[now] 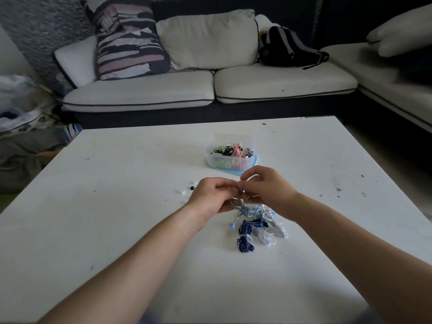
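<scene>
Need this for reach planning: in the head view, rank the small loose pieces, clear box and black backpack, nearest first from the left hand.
1. Small loose pieces, just left of the left hand.
2. Clear box, farther back on the table.
3. Black backpack, on the sofa.

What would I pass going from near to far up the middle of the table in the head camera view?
Dark blue bundled cord → left hand and right hand, side by side, pinching a grey cord → clear plastic tub of coiled cords → white fabric sofa.
</scene>
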The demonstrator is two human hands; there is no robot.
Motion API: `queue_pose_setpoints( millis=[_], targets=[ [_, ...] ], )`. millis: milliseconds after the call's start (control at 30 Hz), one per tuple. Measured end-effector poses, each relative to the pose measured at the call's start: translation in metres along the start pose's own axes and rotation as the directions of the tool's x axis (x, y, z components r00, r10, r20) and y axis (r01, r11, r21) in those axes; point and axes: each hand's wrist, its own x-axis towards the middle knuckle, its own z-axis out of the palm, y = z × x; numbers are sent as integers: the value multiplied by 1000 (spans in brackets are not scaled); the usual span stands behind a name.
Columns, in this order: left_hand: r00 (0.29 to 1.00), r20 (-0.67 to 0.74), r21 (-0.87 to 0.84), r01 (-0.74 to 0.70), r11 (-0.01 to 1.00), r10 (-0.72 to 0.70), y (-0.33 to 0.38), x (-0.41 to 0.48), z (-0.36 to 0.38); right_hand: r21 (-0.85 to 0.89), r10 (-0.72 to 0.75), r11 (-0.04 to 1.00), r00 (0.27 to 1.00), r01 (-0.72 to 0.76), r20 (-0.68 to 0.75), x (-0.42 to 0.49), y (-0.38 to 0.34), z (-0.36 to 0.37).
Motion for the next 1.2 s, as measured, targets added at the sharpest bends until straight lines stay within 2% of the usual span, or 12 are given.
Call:
queue_pose_setpoints(
  millis=[100, 167, 300, 400, 500, 567, 633, 867, 1200],
  targets=[
    [999, -42, -1, -14, 1000, 14, -4, -2, 1, -174, -13, 985, 1000, 13, 1, 0, 1, 2],
    [997, -74, -16, -12, 1000, 10, -9, -1, 1, -204, -15, 979, 1000, 14, 0, 0, 2, 3],
    [997, -80, -58, 15, 998, -20, -12, 8, 1, -98, 43, 994, 999, -42, 13, 4, 8, 3],
    [991, -134, 100, 0, 995, 14, -9, 21, -19, 37, 74, 996, 996, -76, 48, 10, 16, 3],
    [966, -244, 432, 26, 901, 90, -17, 38, -66, 113, 78, 990, 996, -83, 48, 18, 21, 2],
    [953, -287, 621, 106, 777, 100, -28, 44, -97, 169, 86, 981, 995, -95, 60, 24, 24, 0],
    [945, -308, 728, 159, 667, 111, -38, 48, -115, 234, 107, 964, 989, -128, 103, 28, 25, 0],
    [978, -196, 810, 118, 575, 74, -62, 64, -107, 199, 113, 970, 985, -138, 133, 32, 38, 8],
    [962, -235, 869, 145, 474, 137, -72, 65, -102, 164, 90, 981, 993, -101, 71, 26, 38, 15]
  ],
)
